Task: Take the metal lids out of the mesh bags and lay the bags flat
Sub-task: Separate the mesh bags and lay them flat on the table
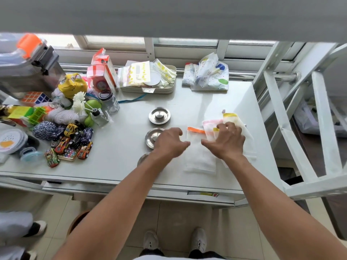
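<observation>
Fingers (221, 126) spread; three lids (159, 115), four bags (199, 156).

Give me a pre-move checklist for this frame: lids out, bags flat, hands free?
1. Metal lids out on the table: far lid, middle lid, near lid partly under the arm: ok.
2. Orange-trimmed mesh bag lying flat: ok.
4. Pink and yellow bags flat: not ok, overlapping in a pile.
5. Any lid left inside a bag: cannot tell.
6. Left hand and right hand empty: ok, fingers spread over the bags.
</observation>
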